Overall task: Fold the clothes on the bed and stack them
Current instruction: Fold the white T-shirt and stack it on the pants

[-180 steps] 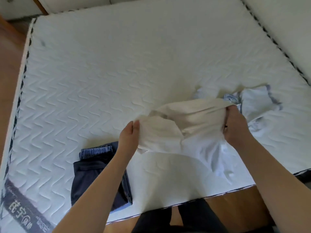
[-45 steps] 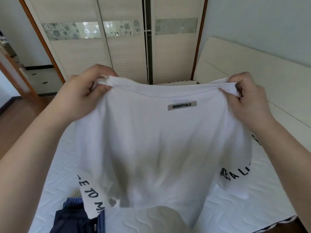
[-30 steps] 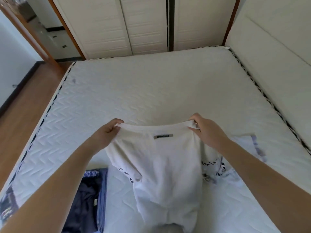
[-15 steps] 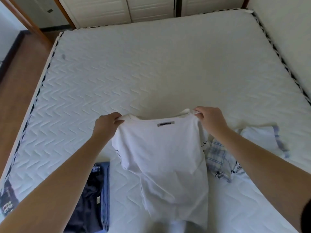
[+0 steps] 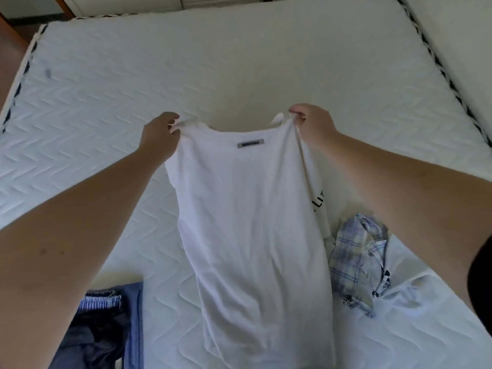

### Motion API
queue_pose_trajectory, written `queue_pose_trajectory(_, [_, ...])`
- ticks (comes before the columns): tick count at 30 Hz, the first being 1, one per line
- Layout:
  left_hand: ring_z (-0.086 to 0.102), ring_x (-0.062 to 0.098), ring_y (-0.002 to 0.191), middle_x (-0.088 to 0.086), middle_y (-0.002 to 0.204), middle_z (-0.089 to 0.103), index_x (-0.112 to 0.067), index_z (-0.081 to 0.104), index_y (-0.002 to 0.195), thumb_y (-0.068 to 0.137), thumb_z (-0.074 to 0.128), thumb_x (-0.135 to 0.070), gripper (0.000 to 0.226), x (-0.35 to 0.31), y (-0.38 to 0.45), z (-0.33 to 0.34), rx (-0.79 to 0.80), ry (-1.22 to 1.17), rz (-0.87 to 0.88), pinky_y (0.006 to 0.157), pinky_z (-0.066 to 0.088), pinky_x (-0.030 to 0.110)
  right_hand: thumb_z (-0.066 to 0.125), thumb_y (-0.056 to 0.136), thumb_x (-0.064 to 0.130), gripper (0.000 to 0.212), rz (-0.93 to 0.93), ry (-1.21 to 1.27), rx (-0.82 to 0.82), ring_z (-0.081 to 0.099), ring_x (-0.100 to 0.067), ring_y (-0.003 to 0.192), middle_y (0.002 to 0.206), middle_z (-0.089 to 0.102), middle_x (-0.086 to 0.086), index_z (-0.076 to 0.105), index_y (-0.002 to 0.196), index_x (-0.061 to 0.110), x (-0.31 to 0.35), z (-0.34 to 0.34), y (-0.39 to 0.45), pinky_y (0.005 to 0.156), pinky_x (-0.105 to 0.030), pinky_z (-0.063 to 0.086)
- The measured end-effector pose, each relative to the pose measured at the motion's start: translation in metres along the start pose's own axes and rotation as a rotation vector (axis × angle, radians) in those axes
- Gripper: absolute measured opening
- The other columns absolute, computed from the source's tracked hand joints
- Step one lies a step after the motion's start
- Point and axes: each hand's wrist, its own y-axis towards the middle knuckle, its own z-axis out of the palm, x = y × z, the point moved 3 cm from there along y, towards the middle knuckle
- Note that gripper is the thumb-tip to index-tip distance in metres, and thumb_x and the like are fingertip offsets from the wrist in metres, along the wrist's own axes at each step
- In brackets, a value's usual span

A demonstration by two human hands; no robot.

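Hands are holding the white T-shirt [image 5: 253, 222] up over the bed [image 5: 239, 62]: left hand [image 5: 159, 135] and right hand [image 5: 314, 126] are each pinching one shoulder, fingers closed on the cloth. It seems the spreading step; next the shirt is needing to be laid flat between the folded dark shorts [image 5: 106, 328] and the plaid shirt [image 5: 356, 259].

I'm seeing open mattress [image 5: 239, 62] lying beyond the shirt [image 5: 253, 222]; dark clothes [image 5: 106, 328] crowding near left, plaid shirt [image 5: 356, 257] crowding near right.

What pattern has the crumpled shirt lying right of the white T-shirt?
Pale blue and cream plaid on the crumpled shirt, head view.
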Motion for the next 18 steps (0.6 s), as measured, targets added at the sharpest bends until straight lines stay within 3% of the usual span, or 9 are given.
queue_pose_trajectory(3, [0.05, 0.026, 0.127, 0.012, 0.14, 0.052, -0.015, 0.047, 0.141, 0.094, 0.059, -0.02, 0.048, 0.009, -0.012, 0.048, 0.021, -0.054, 0.03, 0.106, 0.037, 0.035, 0.05, 0.097, 0.015, 0.055, 0.09, 0.107, 0.145, 0.044, -0.021, 0.135, 0.151, 0.042, -0.003, 0.034, 0.148, 0.027, -0.027, 0.036, 0.002, 0.11, -0.034, 0.036])
queue_pose_trajectory(7, [0.047, 0.025, 0.13, 0.01, 0.142, 0.049, -0.015, 0.046, 0.143, 0.096, 0.057, -0.02, 0.048, 0.036, -0.08, 0.128, 0.213, -0.087, 0.071, 0.108, 0.034, 0.035, 0.052, 0.098, 0.019, 0.052, 0.143, 0.066, 0.282, 0.045, -0.023, 0.133, 0.148, 0.046, -0.005, 0.036, 0.147, 0.026, -0.084, 0.092, -0.051, 0.107, -0.033, 0.038])
queue_pose_trajectory(10, [0.045, 0.022, 0.131, 0.007, 0.144, 0.047, -0.018, 0.044, 0.144, 0.097, 0.057, -0.02, 0.049, 0.062, -0.151, 0.18, 0.348, -0.154, 0.005, 0.108, 0.034, 0.033, 0.052, 0.099, 0.022, 0.052, 0.226, 0.05, 0.373, 0.045, -0.022, 0.133, 0.148, 0.046, -0.003, 0.036, 0.148, 0.024, -0.126, 0.13, -0.113, 0.104, -0.03, 0.035])
queue_pose_trajectory(15, [0.052, 0.026, 0.121, 0.011, 0.134, 0.048, -0.014, 0.045, 0.14, 0.093, 0.062, -0.017, 0.05, 0.103, -0.278, 0.227, 0.303, -0.271, -0.257, 0.098, 0.043, 0.038, 0.053, 0.099, 0.019, 0.046, 0.39, 0.12, 0.374, 0.05, -0.023, 0.126, 0.138, 0.052, -0.004, 0.042, 0.143, 0.018, -0.172, 0.17, -0.236, 0.098, -0.033, 0.04])
queue_pose_trajectory(18, [0.052, 0.034, 0.116, 0.015, 0.131, 0.05, -0.014, 0.046, 0.134, 0.092, 0.061, -0.032, 0.048, 0.14, -0.35, 0.245, 0.22, -0.264, -0.665, 0.093, 0.044, 0.045, 0.057, 0.095, 0.017, 0.04, 0.412, 0.061, 0.287, 0.055, -0.023, 0.114, 0.122, 0.059, -0.005, 0.05, 0.135, 0.014, -0.188, 0.182, -0.307, 0.095, -0.036, 0.044])
